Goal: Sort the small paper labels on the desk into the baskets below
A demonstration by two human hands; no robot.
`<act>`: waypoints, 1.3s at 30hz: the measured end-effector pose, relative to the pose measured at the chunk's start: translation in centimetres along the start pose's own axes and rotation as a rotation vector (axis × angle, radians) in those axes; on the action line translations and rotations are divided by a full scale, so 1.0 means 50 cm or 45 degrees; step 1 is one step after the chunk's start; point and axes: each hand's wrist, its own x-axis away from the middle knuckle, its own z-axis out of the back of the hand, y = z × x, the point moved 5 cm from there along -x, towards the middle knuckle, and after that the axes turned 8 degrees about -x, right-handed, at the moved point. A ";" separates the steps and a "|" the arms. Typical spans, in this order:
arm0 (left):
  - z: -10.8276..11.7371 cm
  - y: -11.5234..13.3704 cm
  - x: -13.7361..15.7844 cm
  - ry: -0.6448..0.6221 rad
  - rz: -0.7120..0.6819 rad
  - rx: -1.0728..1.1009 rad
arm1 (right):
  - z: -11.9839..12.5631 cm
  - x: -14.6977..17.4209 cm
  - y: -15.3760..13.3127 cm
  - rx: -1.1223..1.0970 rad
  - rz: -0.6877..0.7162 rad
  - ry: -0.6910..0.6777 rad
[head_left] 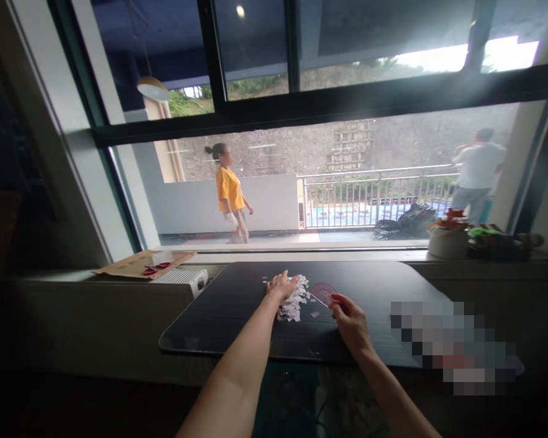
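Note:
A heap of small torn white paper scraps (296, 304) lies on the dark tabletop (219, 322). My left hand (282, 286) rests on the heap's left side with its fingers spread. To the right of the heap, my right hand (348, 313) is closed in a pinch on a thin white-edged piece (320, 300), whose tip points at the scraps. Its exact kind cannot be made out. Just behind that piece shows a red round pattern (323, 291). A loose pinkish scrap (315, 314) lies between my hands, and a few bits are beyond my left hand.
Red-handled scissors (156, 268) lie on brown paper (132, 264) on the sill at left, near a white radiator (182, 278). A white bucket (447, 240) stands at right. A blurred patch covers the table's right end. Two people are outside the window.

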 end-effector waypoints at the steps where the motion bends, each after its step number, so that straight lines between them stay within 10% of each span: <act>1: -0.006 0.018 0.000 -0.018 -0.052 -0.008 | 0.000 0.000 -0.001 -0.002 0.002 0.000; 13: -0.029 0.099 0.105 -0.128 -0.599 -0.199 | -0.001 -0.002 -0.003 -0.011 0.004 0.011; 25: 0.031 -0.060 0.185 0.049 -0.490 -0.242 | -0.001 -0.003 0.009 0.039 -0.032 -0.062; 39: 0.008 0.046 0.293 -0.149 -0.857 -0.187 | 0.000 0.004 -0.007 0.094 -0.030 -0.092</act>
